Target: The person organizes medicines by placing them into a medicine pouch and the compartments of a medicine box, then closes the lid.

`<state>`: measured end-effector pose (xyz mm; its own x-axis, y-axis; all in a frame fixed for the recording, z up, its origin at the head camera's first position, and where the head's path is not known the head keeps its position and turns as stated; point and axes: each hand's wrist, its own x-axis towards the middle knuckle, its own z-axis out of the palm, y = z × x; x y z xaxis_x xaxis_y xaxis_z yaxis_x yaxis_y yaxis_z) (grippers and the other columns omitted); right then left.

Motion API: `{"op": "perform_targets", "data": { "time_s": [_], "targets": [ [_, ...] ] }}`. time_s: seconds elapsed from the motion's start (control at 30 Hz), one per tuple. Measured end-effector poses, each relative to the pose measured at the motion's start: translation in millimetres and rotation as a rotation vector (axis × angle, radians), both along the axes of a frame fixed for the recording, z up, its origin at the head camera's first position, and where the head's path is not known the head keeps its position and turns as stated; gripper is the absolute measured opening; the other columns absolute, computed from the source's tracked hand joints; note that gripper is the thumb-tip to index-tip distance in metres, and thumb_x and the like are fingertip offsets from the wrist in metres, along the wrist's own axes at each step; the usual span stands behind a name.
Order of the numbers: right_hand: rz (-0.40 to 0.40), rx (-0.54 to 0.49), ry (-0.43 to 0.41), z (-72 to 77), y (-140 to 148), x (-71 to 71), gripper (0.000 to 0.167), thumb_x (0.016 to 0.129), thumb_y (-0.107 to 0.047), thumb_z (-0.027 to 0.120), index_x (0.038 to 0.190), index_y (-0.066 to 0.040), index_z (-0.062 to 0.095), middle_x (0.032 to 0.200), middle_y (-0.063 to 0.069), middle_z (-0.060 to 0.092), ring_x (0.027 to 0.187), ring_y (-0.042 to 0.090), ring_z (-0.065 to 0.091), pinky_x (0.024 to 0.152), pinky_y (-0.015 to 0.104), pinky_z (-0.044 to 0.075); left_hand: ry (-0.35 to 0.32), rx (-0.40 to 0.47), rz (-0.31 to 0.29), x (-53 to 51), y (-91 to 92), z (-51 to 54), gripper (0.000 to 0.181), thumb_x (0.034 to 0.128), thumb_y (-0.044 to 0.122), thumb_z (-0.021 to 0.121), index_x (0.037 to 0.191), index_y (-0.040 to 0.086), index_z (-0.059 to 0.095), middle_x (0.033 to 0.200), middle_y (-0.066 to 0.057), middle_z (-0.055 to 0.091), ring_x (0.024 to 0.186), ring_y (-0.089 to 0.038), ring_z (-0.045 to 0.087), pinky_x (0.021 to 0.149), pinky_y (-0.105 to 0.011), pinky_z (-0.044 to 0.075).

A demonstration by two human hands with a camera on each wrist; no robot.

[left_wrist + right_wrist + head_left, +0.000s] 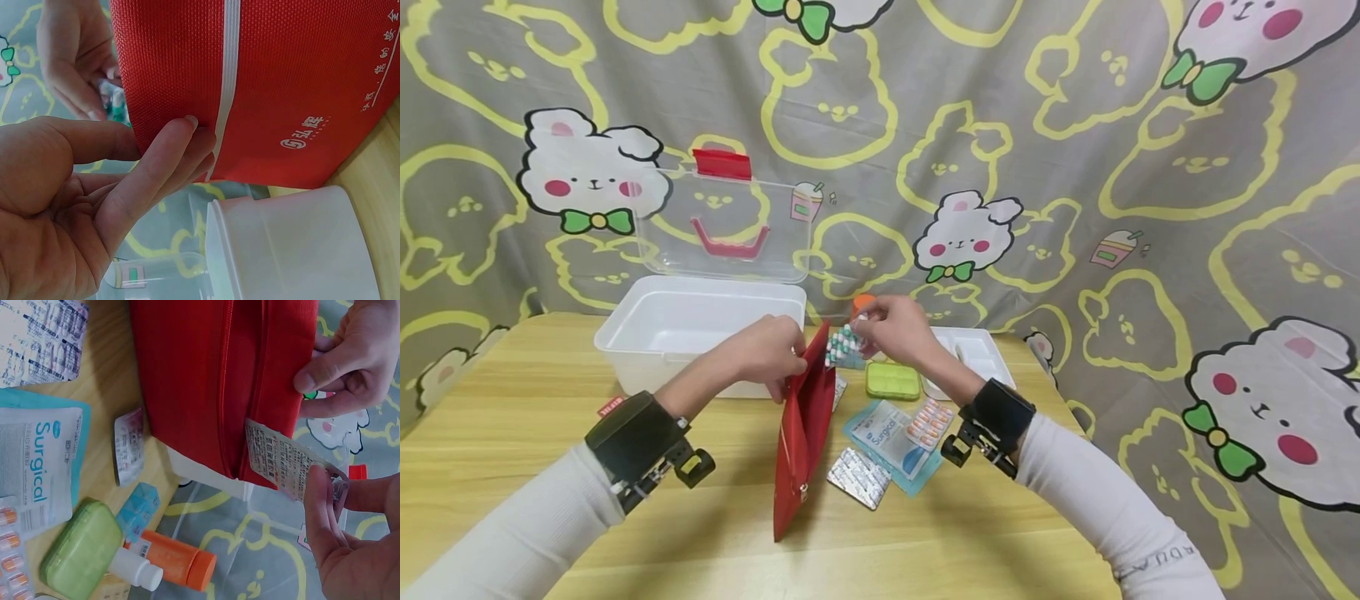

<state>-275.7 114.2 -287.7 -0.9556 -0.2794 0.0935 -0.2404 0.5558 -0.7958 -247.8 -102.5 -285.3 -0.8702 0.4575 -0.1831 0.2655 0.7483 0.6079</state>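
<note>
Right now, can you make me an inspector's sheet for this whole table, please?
Surface: wood-grain table.
Job's things: red pouch, mouth open; green-and-white capsule pack at its mouth.
Clutter: Surgical packet with orange capsule pack on top; silver blister pack; green case; orange bottle; white box, lid up.
Grips: left grip holds the pouch's edge; right grip pinches the capsule pack.
Cables: nothing seen.
Surroundings: bunny-patterned curtain behind the table.

Right of the pouch (797, 450), a blister (929, 423) lies on a packet (880, 429), a case (892, 381) behind them; left, the box (638, 371).
</note>
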Motion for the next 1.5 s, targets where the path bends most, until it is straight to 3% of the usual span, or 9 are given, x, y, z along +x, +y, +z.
{"op": "perform_targets", "data": {
  "time_s": [0.13,0.3,0.5,0.83,1.03,1.2,1.33,1.5],
  "targets": [
    [0.032,0.003,-0.007,-5.1,-6,-1.1,0.020,0.093,-0.010,0.069,0.109,0.003,0.071,0.077,0.012,0.071,0.067,0.028,0.075,0.064,0.032,0.062,0.008,-0.006,-0.002,-0.7,0.7,1.3,0.019,0.0954,0.001,0.055,0.087,-0.004,0.072,0.071,-0.011,0.072,0.055,-0.018,0.073,0.059,-0.030,0.061],
    [0.029,0.062,-0.026,-21.2,-10,-5.7,0.023,0.093,-0.012,0.070,0.111,0.002,0.070,0.075,0.008,0.072,0.061,0.019,0.073,0.063,0.029,0.061,0.010,-0.019,-0.007,-1.5,1.2,2.1,0.018,0.0957,0.001,0.056,0.091,-0.005,0.073,0.071,-0.010,0.072,0.055,-0.017,0.073,0.059,-0.030,0.061],
    [0.039,0.023,-0.054,-34.8,-19,-11.2,0.021,0.093,-0.008,0.070,0.108,0.006,0.068,0.078,0.013,0.072,0.059,0.017,0.070,0.060,0.033,0.062,0.010,-0.033,-0.004,-1.4,0.8,2.5,0.018,0.0955,0.001,0.057,0.094,-0.006,0.073,0.071,-0.010,0.072,0.055,-0.017,0.073,0.059,-0.029,0.061],
    [0.004,0.078,-0.059,-45.9,-30,-19.5,0.018,0.089,-0.005,0.073,0.101,0.004,0.064,0.071,0.012,0.069,0.054,0.016,0.067,0.052,0.028,0.059,0.020,-0.040,-0.011,-1.4,0.9,1.8,0.018,0.0942,0.000,0.056,0.088,-0.004,0.072,0.067,-0.010,0.071,0.054,-0.017,0.072,0.056,-0.028,0.060],
    [-0.011,0.136,-0.037,-51.9,-32,-23.9,0.015,0.087,-0.007,0.076,0.088,0.000,0.063,0.060,0.007,0.062,0.048,0.013,0.061,0.048,0.025,0.055,0.021,-0.039,-0.017,-1.2,0.6,2.4,0.019,0.0935,0.000,0.055,0.087,-0.004,0.072,0.068,-0.010,0.071,0.054,-0.017,0.072,0.056,-0.028,0.060],
    [-0.018,0.154,-0.035,-56.2,-36,-27.3,0.020,0.086,-0.008,0.077,0.076,0.000,0.061,0.053,0.002,0.057,0.045,0.010,0.057,0.045,0.022,0.051,0.019,-0.040,-0.018,-0.6,-1.8,4.2,0.019,0.0941,0.000,0.054,0.089,-0.004,0.072,0.069,-0.010,0.072,0.055,-0.017,0.073,0.057,-0.028,0.060],
    [-0.030,0.162,-0.033,-60.1,-39,-30.4,0.021,0.086,-0.008,0.078,0.077,0.001,0.061,0.051,0.001,0.055,0.044,0.010,0.055,0.044,0.021,0.048,0.022,-0.045,-0.013,-0.6,-2.6,4.3,0.019,0.0936,0.000,0.054,0.089,-0.005,0.072,0.068,-0.010,0.072,0.054,-0.017,0.072,0.057,-0.028,0.060],
    [-0.044,0.177,-0.034,-65.5,-38,-31.9,0.026,0.085,-0.010,0.080,0.071,-0.005,0.057,0.050,0.000,0.052,0.043,0.010,0.053,0.043,0.021,0.045,0.018,-0.036,-0.013,-1.0,-1.6,1.9,0.020,0.0934,-0.001,0.054,0.087,-0.004,0.072,0.069,-0.010,0.072,0.054,-0.017,0.073,0.058,-0.030,0.061]
  ]
}}
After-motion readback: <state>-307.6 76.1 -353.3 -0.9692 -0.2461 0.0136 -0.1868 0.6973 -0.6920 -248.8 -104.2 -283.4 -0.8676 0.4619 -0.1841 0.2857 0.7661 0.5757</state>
